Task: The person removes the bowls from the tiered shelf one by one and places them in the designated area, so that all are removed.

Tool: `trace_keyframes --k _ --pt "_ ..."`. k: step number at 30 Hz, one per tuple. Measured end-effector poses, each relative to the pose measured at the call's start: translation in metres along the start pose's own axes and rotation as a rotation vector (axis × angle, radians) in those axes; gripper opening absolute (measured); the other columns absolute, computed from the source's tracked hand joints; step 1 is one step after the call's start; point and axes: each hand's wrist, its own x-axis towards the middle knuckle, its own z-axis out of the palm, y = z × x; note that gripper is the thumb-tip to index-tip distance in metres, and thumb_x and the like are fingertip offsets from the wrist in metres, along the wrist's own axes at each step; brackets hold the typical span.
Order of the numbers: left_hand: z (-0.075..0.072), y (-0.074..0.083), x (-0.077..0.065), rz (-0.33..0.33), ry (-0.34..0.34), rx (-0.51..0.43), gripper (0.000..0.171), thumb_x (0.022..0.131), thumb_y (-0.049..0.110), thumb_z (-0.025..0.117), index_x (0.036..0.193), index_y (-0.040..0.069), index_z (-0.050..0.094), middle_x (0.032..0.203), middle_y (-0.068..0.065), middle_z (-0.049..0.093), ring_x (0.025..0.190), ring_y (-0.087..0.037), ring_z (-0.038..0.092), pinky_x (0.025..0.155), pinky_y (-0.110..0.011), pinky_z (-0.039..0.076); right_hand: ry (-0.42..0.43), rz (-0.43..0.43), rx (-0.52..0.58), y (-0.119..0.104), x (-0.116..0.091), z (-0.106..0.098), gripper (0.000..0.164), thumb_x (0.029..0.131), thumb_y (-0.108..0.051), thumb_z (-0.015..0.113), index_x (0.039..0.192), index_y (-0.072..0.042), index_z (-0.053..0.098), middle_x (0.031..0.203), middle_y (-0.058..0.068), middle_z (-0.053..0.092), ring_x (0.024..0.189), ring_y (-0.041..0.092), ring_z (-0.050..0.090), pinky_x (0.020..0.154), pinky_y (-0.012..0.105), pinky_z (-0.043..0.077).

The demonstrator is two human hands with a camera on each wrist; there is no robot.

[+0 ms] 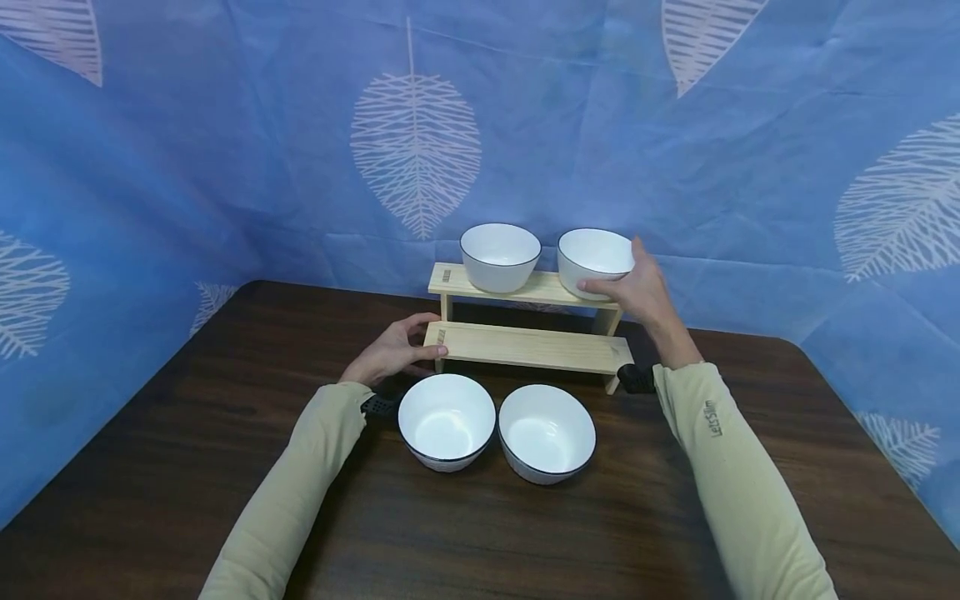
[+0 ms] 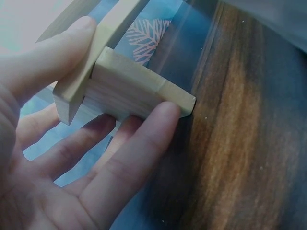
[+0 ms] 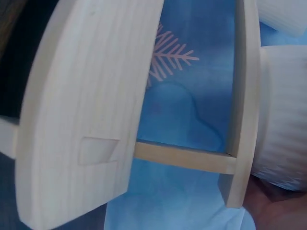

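A two-tier wooden rack [image 1: 528, 347] stands on the table. At its left end my left hand [image 1: 390, 348] grips the lower shelf. In the left wrist view the thumb lies over the shelf board [image 2: 91, 62] and fingers reach along the wooden leg [image 2: 134, 88]. My right hand [image 1: 645, 287] holds a white, dark-rimmed bowl [image 1: 588, 262] at the right of the upper shelf, thumb across its front and fingers at its far right side. The right wrist view shows that bowl's ribbed wall [image 3: 283, 115], with part of the hand [image 3: 276, 206] below it.
Another white bowl [image 1: 498, 262] sits on the upper shelf's left half. Two more bowls, a left one [image 1: 447, 421] and a right one [image 1: 547, 433], stand side by side on the dark wooden table [image 1: 465, 542] before the rack. Blue leaf-patterned cloth [image 1: 300, 150] hangs behind.
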Motion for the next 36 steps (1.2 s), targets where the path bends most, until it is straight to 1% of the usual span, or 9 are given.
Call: trace_keyframes --k 7,11,14,19,22,30,36 --pt "0.001 -0.002 -0.001 0.014 -0.012 -0.015 0.067 0.095 0.007 0.072 0.153 0.005 0.038 0.134 -0.027 0.049 0.104 -0.037 0.067 0.079 -0.046 0.062 0.030 0.016 0.010 0.003 -0.001 0.001 0.119 0.084 -0.026 0.083 0.160 0.001 -0.003 0.160 0.030 0.021 0.143 0.046 0.029 0.115 0.060 0.031" --pt "0.001 -0.002 -0.002 0.012 -0.012 -0.013 0.067 0.095 0.007 0.072 0.153 0.005 0.038 0.135 -0.027 0.048 0.105 -0.038 0.066 0.079 -0.047 0.062 0.023 0.010 0.031 0.004 -0.004 -0.001 0.118 0.084 -0.026 0.083 0.160 0.000 -0.003 0.161 0.030 0.021 0.144 0.045 0.029 0.115 0.058 0.031" --pt "0.002 -0.002 -0.001 0.010 -0.008 -0.008 0.067 0.095 0.007 0.072 0.153 0.006 0.039 0.135 -0.026 0.048 0.106 -0.039 0.066 0.079 -0.047 0.062 0.019 -0.005 0.057 0.005 -0.007 -0.005 0.119 0.084 -0.025 0.083 0.160 0.000 -0.004 0.161 0.030 0.020 0.144 0.045 0.029 0.116 0.058 0.030" --pt "0.003 -0.001 0.000 0.018 -0.014 -0.006 0.066 0.095 0.007 0.072 0.153 0.007 0.040 0.136 -0.026 0.048 0.107 -0.039 0.066 0.079 -0.047 0.062 0.023 -0.004 0.044 0.005 -0.013 -0.014 0.119 0.084 -0.029 0.083 0.161 -0.002 -0.004 0.162 0.028 0.019 0.145 0.044 0.028 0.115 0.059 0.030" --pt "0.003 -0.002 0.001 0.012 -0.005 -0.007 0.066 0.095 0.006 0.072 0.152 0.007 0.040 0.136 -0.026 0.049 0.106 -0.038 0.066 0.078 -0.046 0.062 0.017 0.006 0.033 0.005 -0.017 -0.018 0.120 0.084 -0.031 0.083 0.161 -0.004 -0.004 0.163 0.028 0.018 0.146 0.043 0.027 0.115 0.060 0.030" --pt "0.001 -0.002 0.002 0.008 0.010 0.001 0.066 0.094 0.007 0.073 0.151 0.008 0.042 0.136 -0.025 0.049 0.103 -0.037 0.067 0.078 -0.046 0.062 0.029 -0.030 0.021 0.009 -0.028 -0.024 0.119 0.084 -0.028 0.083 0.161 -0.003 -0.003 0.163 0.027 0.016 0.146 0.044 0.025 0.114 0.062 0.030" --pt "0.000 -0.001 0.002 0.001 0.005 0.004 0.065 0.095 0.007 0.073 0.152 0.008 0.041 0.137 -0.025 0.049 0.106 -0.038 0.066 0.078 -0.046 0.062 0.013 -0.024 0.011 0.012 -0.034 -0.029 0.120 0.084 -0.031 0.084 0.161 -0.004 -0.004 0.164 0.026 0.016 0.146 0.044 0.025 0.113 0.062 0.030"
